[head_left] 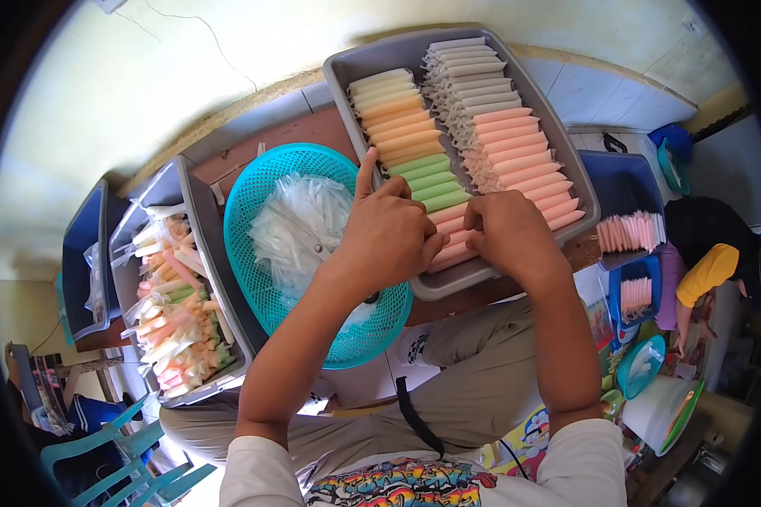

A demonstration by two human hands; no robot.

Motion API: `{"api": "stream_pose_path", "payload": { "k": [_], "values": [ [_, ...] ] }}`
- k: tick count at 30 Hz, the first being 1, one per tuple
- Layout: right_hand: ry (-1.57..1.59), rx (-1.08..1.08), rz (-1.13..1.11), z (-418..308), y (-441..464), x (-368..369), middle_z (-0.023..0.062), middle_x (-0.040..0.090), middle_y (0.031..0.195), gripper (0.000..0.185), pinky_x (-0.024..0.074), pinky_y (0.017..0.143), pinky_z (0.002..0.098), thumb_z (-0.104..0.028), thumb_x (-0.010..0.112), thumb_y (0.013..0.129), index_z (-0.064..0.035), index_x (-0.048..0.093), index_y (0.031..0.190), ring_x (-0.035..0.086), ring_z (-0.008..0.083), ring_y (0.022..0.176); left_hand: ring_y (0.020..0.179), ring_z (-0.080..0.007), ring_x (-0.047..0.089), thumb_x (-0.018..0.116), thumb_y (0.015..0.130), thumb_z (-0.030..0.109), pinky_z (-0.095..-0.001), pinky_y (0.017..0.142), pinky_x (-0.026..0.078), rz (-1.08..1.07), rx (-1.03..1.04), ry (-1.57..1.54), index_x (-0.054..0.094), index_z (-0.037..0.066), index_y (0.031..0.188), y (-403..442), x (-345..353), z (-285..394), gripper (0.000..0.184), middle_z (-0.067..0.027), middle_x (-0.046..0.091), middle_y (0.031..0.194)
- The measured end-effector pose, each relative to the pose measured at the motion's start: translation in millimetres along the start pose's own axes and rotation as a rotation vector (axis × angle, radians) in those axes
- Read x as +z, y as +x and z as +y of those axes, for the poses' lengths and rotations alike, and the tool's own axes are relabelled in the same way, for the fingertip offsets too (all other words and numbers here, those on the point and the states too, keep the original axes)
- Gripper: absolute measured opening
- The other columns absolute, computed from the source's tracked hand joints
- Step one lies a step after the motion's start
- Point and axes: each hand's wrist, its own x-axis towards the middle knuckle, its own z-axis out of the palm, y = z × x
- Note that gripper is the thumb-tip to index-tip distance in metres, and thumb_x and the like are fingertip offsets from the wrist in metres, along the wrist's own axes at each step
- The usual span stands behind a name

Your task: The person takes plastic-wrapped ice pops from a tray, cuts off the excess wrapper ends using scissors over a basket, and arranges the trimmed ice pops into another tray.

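Observation:
A grey tray holds rows of wrapped sticks in white, orange, green, pink and grey. Over its near left part is my left hand, index finger stretched out toward the tray's left rim and the other fingers bent. My right hand is beside it, fingers curled down onto the pink sticks at the near end. What lies under the fingertips of either hand is hidden. Left of the tray, a turquoise basket contains clear plastic bags and the handle of scissors.
A second grey tray at the left is heaped with mixed wrapped sticks, beside a dark blue tray. At the right, a blue tub holds pink sticks, and another person bends near a white bucket.

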Motion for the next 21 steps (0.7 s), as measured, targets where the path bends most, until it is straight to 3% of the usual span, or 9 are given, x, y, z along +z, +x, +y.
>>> {"api": "stream_pose_path", "payload": {
  "k": [10,12,21],
  "values": [
    [-0.106,-0.061,-0.014,2.3,5.0,7.7,0.0254,0.078,0.093,0.013,0.0623,0.091,0.0515,-0.007,0.083,0.080,-0.0009,0.080,0.092,0.077,0.0429,0.097,0.112,-0.0247,0.066,0.070,0.100,0.046,-0.0698,0.136,0.002,-0.090,0.015,0.163,0.088,0.012,0.079,-1.6,2.1,5.6,0.044,-0.0019,0.076,0.081],
    [-0.140,-0.059,0.051,5.7,5.3,13.0,0.0189,0.077,0.087,0.016,0.0598,0.085,0.0490,-0.008,0.090,0.076,-0.0024,0.078,0.086,0.076,0.0390,0.092,0.113,-0.0245,0.066,0.069,0.101,0.046,-0.0701,0.136,0.002,-0.033,0.043,0.129,0.088,0.011,0.078,-2.7,4.8,3.4,0.045,-0.0019,0.075,0.081],
    [-0.201,-0.079,0.090,12.8,8.7,22.6,0.0202,0.078,0.084,0.015,0.0608,0.086,0.0494,-0.011,0.090,0.077,-0.0030,0.079,0.081,0.077,0.0388,0.090,0.110,-0.0251,0.066,0.070,0.100,0.048,-0.0705,0.135,0.004,-0.023,0.030,0.159,0.087,0.010,0.077,-1.9,7.5,3.5,0.048,-0.0025,0.075,0.081]
  ]
}}
